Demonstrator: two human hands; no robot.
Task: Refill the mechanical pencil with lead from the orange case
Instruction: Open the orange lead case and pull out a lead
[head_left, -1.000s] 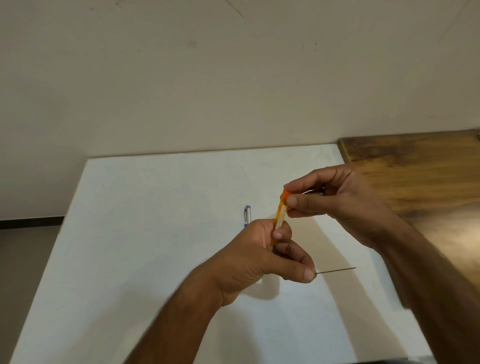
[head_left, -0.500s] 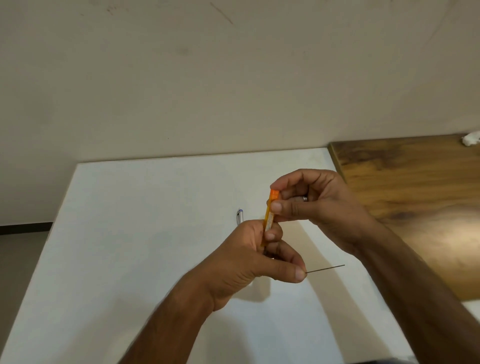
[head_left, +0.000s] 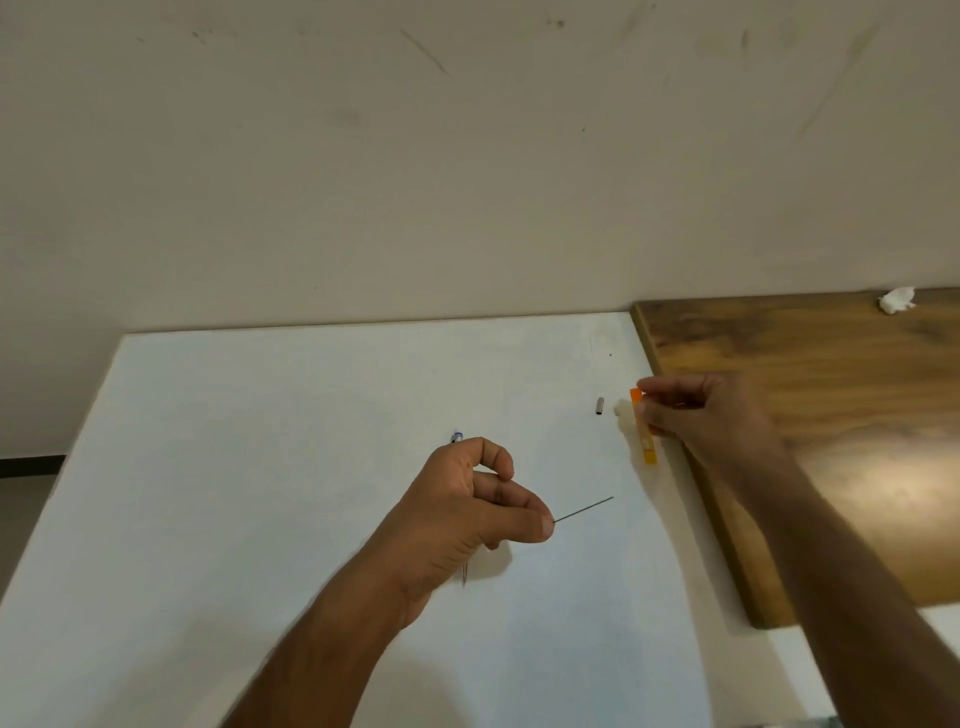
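Between thumb and forefinger of the left hand (head_left: 467, 512), a thin lead (head_left: 583, 509) is pinched, its free end pointing toward the right hand (head_left: 698, 421). That hand grips the orange case (head_left: 644, 434) near its top, just above the white table (head_left: 260, 467). Under the left hand lies the mechanical pencil (head_left: 457, 437), mostly hidden. A small metal cap (head_left: 600, 406) rests just left of the case.

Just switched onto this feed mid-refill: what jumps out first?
The orange case, bright against the white table, is pinched in the right hand by the wooden board's edge. Near centre, the left hand pinches a thin lead pointing right. The mechanical pencil lies mostly hidden under that hand.
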